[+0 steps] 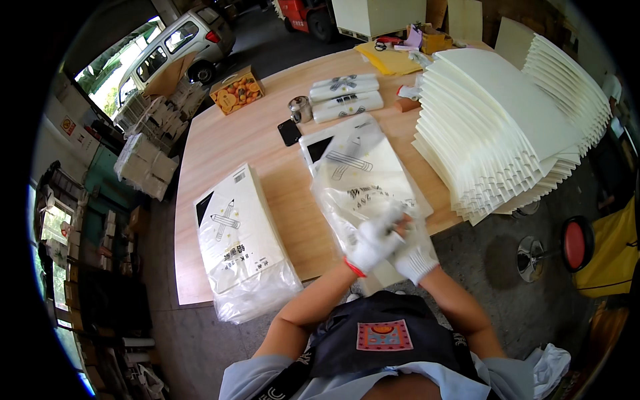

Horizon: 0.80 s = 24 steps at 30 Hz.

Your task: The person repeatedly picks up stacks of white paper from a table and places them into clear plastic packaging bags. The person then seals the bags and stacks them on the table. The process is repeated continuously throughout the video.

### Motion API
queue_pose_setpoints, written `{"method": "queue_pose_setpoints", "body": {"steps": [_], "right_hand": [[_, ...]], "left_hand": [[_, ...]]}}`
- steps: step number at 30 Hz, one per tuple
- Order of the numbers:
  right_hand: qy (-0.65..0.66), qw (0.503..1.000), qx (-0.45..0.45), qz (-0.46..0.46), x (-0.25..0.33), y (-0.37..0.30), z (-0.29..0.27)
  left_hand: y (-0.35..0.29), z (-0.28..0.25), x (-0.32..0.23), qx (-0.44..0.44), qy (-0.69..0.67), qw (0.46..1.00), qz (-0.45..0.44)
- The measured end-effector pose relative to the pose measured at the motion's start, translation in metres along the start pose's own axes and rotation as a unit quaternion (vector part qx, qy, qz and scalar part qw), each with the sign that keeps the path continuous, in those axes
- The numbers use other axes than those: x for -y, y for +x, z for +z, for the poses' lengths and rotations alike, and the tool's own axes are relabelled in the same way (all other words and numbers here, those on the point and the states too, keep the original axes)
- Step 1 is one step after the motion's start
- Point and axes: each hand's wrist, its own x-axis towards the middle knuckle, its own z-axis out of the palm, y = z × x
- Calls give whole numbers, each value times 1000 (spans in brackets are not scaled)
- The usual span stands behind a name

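My left hand (373, 243), in a white glove with a red cuff edge, crosses in front of my right hand (415, 259), also gloved in white. Both are close together over the near end of a clear plastic bag (333, 200) around a stack of white printed sheets (357, 160). The left fingers look curled, slightly blurred; what they hold, if anything, does not show. Most of the right fingers are hidden behind the left hand. To the left lies another bagged white stack (240, 230) with a pencil drawing, its loose bag end hanging over the table edge.
On the wooden table (200, 147) stand large fanned stacks of white sheets (493, 113) at right. Rolled plastic bags (347, 105), a metal pot (300, 109), a black phone (289, 133) and a fruit-printed box (237, 92) lie farther back. A red-seated stool (575, 244) is at right.
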Motion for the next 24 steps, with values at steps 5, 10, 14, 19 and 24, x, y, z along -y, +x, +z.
{"method": "queue_pose_setpoints", "body": {"steps": [5, 10, 14, 19, 24], "right_hand": [[38, 980, -188, 52, -7, -31, -12], [65, 988, -80, 116, -58, -35, 35], [0, 993, 60, 106, -46, -36, -3], [14, 989, 144, 33, -27, -101, -15], [71, 924, 377, 2, -17, -135, -53]], "left_hand": [[-45, 1, 24, 17, -52, 998, 17], [-80, 8, 43, 19, 173, 974, 147], [-114, -15, 128, -204, 243, 943, -103], [-179, -19, 92, -173, 204, 956, -122], [-219, -27, 46, -59, 119, 979, -152]]}}
